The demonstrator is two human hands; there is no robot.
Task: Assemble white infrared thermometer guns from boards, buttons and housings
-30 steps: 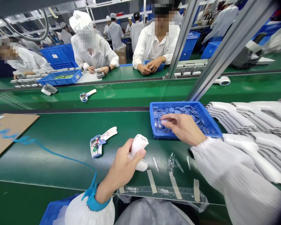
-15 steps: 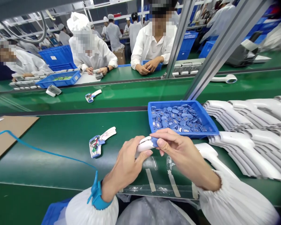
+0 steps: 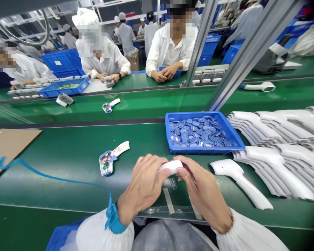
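Observation:
My left hand is closed around the left side of a white thermometer casing, held just above the bench. On its right end, the fingers and thumb of my right hand grip the same casing. My fingers cover much of it, and its blue part does not show now. To the left lies an opened thermometer half with circuit board and wires exposed. A white gun-shaped shell rests on the green bench to the right of my right hand.
A blue tray of small blue plastic parts stands beyond my hands. Stacked white shells fill the right side. A blue coiled cord runs to my left wrist. Cardboard lies far left. Behind a conveyor, co-workers sit facing me.
My right hand has moved down and closer to my left, and the casing has turned so its blue end is hidden. Items on the conveyor beyond have shifted to the right.

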